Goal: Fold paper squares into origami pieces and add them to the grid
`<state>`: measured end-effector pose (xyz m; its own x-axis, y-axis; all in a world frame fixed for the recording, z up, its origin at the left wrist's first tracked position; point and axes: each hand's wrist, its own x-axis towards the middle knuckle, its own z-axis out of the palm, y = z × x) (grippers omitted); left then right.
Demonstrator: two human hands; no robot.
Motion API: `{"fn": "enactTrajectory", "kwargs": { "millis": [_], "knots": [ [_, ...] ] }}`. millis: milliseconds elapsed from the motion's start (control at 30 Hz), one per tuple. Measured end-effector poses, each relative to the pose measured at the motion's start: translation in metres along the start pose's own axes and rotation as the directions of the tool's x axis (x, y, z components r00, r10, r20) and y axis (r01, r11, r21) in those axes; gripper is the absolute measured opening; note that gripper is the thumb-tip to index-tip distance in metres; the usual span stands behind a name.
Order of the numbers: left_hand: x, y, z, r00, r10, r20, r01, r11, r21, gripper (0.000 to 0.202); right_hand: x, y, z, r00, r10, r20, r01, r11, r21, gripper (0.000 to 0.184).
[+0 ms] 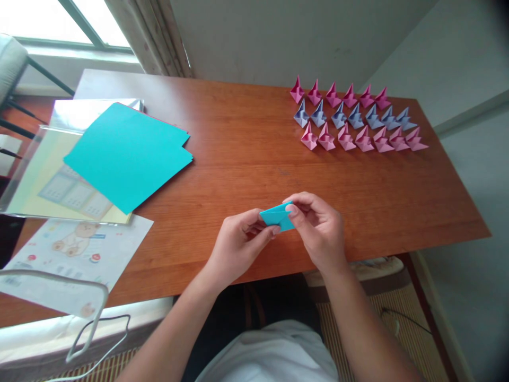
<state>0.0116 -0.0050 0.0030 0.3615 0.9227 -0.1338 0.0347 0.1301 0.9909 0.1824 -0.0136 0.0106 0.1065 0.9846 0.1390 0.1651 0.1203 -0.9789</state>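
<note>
A small piece of folded turquoise paper point(278, 216) is held between my two hands above the table's near edge. My left hand point(242, 239) pinches its left end, with the thumb along the lower edge. At the paper's right end, my right hand point(318, 225) grips it between thumb and fingers. Layered folds show on its upper side; the fingertips hide parts of both ends. Far to the right stand rows of folded paper figures with pointed tips: dark pink ones point(333, 96), lavender ones point(356, 118) and light pink ones point(363, 140).
On the left, turquoise sheets point(131, 159) lie over a clear plastic sleeve point(24, 175) with yellow paper. A printed bear sheet point(115, 244) sits nearer me, beside a white bent frame point(101, 297) and cable. The wooden table point(230, 143) meets a wall behind.
</note>
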Motion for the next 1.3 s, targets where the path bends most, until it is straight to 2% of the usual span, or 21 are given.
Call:
{"fn": "enactTrajectory", "kwargs": {
  "millis": [133,267,367,433,500,567,733,900,1067,1300],
  "knots": [
    [0.000,-0.002,0.000,1.000,-0.008,-0.003,0.008,1.000,-0.006,0.015,0.001,0.002,0.001,0.999,0.019,-0.044,-0.018,0.999,0.031,0.003],
    [0.000,-0.005,0.001,0.998,-0.009,-0.057,0.003,0.994,-0.109,0.018,0.001,0.006,0.001,0.992,0.101,-0.079,-0.089,0.985,0.151,0.009],
    [0.001,-0.008,0.001,0.996,0.002,-0.094,-0.015,0.990,-0.140,0.021,0.002,0.007,0.000,0.985,0.175,0.002,-0.170,0.953,0.252,0.019],
    [0.001,-0.009,0.001,0.996,0.018,-0.089,-0.027,0.995,-0.098,0.022,0.002,0.007,0.000,0.979,0.192,0.064,-0.202,0.941,0.272,0.024],
    [0.000,-0.009,0.002,0.997,0.041,-0.071,-0.043,0.999,-0.027,0.023,0.001,0.007,0.002,0.979,0.191,0.065,-0.202,0.946,0.254,0.021],
    [-0.001,-0.007,0.002,0.997,0.058,-0.054,-0.057,0.998,0.030,0.021,0.001,0.009,0.003,0.982,0.189,0.012,-0.187,0.957,0.221,0.015],
    [-0.001,-0.002,0.003,0.998,0.060,-0.032,-0.058,0.996,0.071,0.019,0.002,0.013,0.004,0.976,0.195,-0.095,-0.170,0.959,0.226,0.016],
    [-0.001,-0.002,0.003,0.999,0.021,-0.048,-0.019,0.999,0.039,0.022,0.002,0.012,0.004,0.979,0.180,-0.091,-0.161,0.969,0.187,0.019],
    [-0.002,0.000,0.003,0.997,-0.039,-0.063,0.035,0.997,-0.069,0.022,0.002,0.011,0.006,0.979,0.177,-0.097,-0.163,0.977,0.138,0.021],
    [-0.002,0.006,0.003,0.998,-0.013,-0.064,0.010,0.999,-0.046,0.024,0.002,0.010,0.006,0.984,0.163,-0.073,-0.149,0.975,0.168,0.017]
  ]
}}
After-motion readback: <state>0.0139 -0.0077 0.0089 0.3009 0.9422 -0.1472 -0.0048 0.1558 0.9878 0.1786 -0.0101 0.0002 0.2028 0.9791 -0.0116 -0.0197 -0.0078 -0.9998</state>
